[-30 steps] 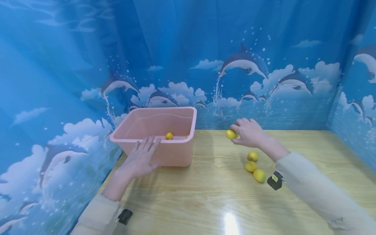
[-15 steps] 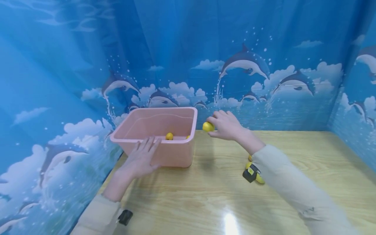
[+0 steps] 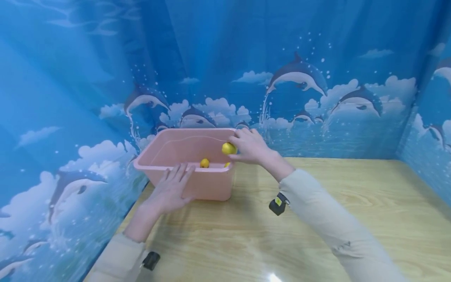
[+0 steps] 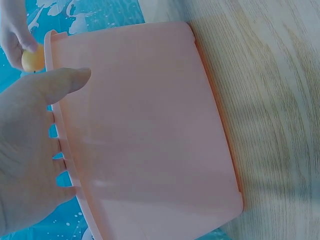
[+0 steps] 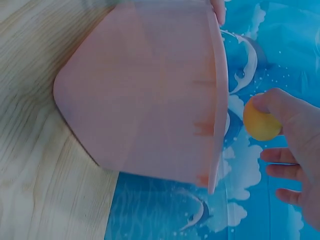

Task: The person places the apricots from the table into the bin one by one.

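In the head view a pink plastic bin (image 3: 197, 184) stands at the left of the table. My left hand (image 3: 170, 192) rests with extended fingers over its front rim, the thumb on the outer wall in the left wrist view. My right hand (image 3: 250, 147) pinches a small round yellow fruit (image 3: 229, 148) between thumb and fingers, at the bin's right rim. The right wrist view shows this held fruit (image 5: 261, 119) above the rim level, its other fingers held loosely apart. Inside the bin lie a yellow fruit (image 3: 204, 163) and another (image 3: 227, 165), partly hidden by the rim.
The wooden table (image 3: 246, 243) extends to the front and right of the bin. A blue dolphin-print curtain (image 3: 218, 62) encloses the back and sides. The right sleeve (image 3: 327, 215) crosses the table. Small black cameras hang at both wrists.
My right hand has carried the yellow fruit left across the table to the bin's right rim. The right sleeve now covers the loose fruits on the table. My left hand stays put.
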`<act>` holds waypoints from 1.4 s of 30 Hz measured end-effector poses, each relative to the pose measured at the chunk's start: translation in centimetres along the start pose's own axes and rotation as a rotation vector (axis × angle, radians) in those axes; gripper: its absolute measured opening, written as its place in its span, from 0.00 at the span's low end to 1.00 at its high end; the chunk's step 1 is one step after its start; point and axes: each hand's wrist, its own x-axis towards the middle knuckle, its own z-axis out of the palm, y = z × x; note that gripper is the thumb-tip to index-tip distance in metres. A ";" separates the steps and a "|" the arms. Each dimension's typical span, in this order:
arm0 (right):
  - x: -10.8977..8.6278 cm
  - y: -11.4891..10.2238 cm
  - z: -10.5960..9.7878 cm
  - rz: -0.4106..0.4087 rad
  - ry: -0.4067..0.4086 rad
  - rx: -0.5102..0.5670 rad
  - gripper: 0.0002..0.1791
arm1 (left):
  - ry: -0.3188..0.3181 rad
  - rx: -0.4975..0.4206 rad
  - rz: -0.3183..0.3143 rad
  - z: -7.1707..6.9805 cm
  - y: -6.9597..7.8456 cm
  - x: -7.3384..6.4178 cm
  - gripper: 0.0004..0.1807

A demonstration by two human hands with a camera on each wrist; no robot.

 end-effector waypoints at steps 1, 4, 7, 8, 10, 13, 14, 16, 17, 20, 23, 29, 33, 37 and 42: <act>0.2 -0.2 0.1 0.000 -0.002 -0.002 0.24 | -0.003 -0.003 -0.001 0.0 0.0 0.0 0.47; 0.9 -0.9 0.3 -0.008 0.002 -0.017 0.23 | -0.009 -0.012 -0.003 0.0 0.1 0.0 0.48; 1.5 -1.6 0.6 -0.018 0.007 -0.038 0.23 | -0.005 -0.007 0.001 0.0 0.1 0.0 0.48; 1.7 -1.9 0.6 -0.024 0.008 -0.046 0.22 | -0.003 -0.006 0.003 0.0 0.1 -0.1 0.49; 2.0 -2.3 0.8 -0.038 0.009 -0.059 0.22 | -0.001 -0.002 0.007 0.0 0.0 -0.1 0.48; 2.3 -2.8 1.1 -0.058 0.006 -0.078 0.22 | -0.007 0.008 0.009 0.0 0.0 -0.1 0.48; 2.4 -2.9 1.2 -0.062 0.002 -0.081 0.22 | -0.008 0.013 0.010 0.0 0.0 -0.1 0.48; 2.5 -3.0 1.4 -0.060 -0.008 -0.079 0.21 | -0.012 0.022 0.012 0.0 0.0 -0.1 0.49; 2.6 -3.1 1.5 -0.057 -0.014 -0.075 0.21 | -0.011 0.027 0.014 0.0 0.0 -0.1 0.49; 2.8 -3.2 1.8 -0.043 -0.034 -0.066 0.21 | -0.008 0.034 0.016 0.0 0.0 -0.1 0.49; 2.9 -3.1 2.1 -0.025 -0.054 -0.065 0.22 | -0.009 0.040 0.013 0.0 0.0 -0.1 0.49; 2.9 -2.8 2.3 0.014 -0.075 -0.039 0.25 | 0.002 0.036 0.011 -0.1 0.1 -0.1 0.48; 2.7 -2.4 2.2 0.029 -0.078 -0.036 0.27 | 0.010 0.036 0.010 0.0 0.2 0.0 0.48; 2.4 -2.1 1.9 0.038 -0.070 -0.025 0.27 | 0.005 0.035 0.007 0.0 0.1 0.0 0.48; 1.6 -1.6 1.4 0.028 -0.044 -0.017 0.26 | -0.013 0.036 -0.001 0.0 0.1 0.0 0.49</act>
